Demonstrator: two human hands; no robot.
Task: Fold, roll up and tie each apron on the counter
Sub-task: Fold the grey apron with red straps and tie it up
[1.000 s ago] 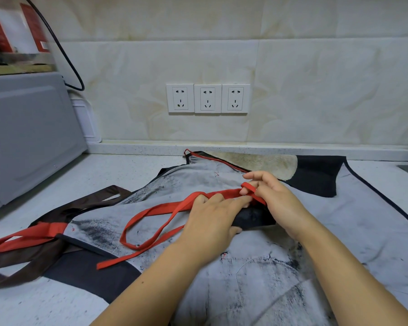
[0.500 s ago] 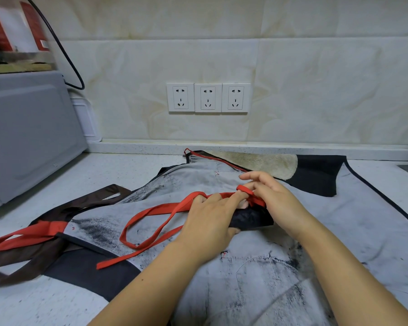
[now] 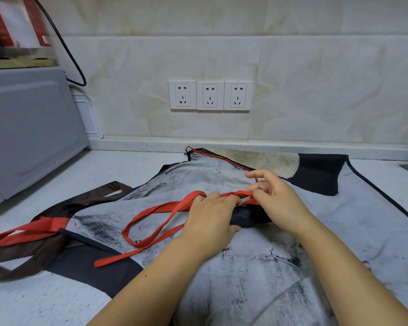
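Note:
A small dark rolled apron [image 3: 248, 216] lies under my two hands in the middle of the counter. Its red strap [image 3: 156, 211] runs over the roll and trails off to the left in long loops. My left hand [image 3: 212, 214] presses on the roll and pinches the strap. My right hand [image 3: 277, 200] pinches a short loop of the same strap just above the roll. Beneath them a large grey, dark-smudged apron [image 3: 280, 267] with black trim lies spread flat.
A brown apron with red ties [image 3: 29, 234] lies crumpled at the left. A grey microwave [image 3: 26, 130] stands at the far left, with a black cable behind it. Three wall sockets [image 3: 210, 95] sit on the tiled wall. A beige cloth patch [image 3: 261, 161] lies near the wall.
My right hand has shifted slightly right and lifted its fingers, drawing the red strap loop out over the roll. My left hand stays pressed on the roll.

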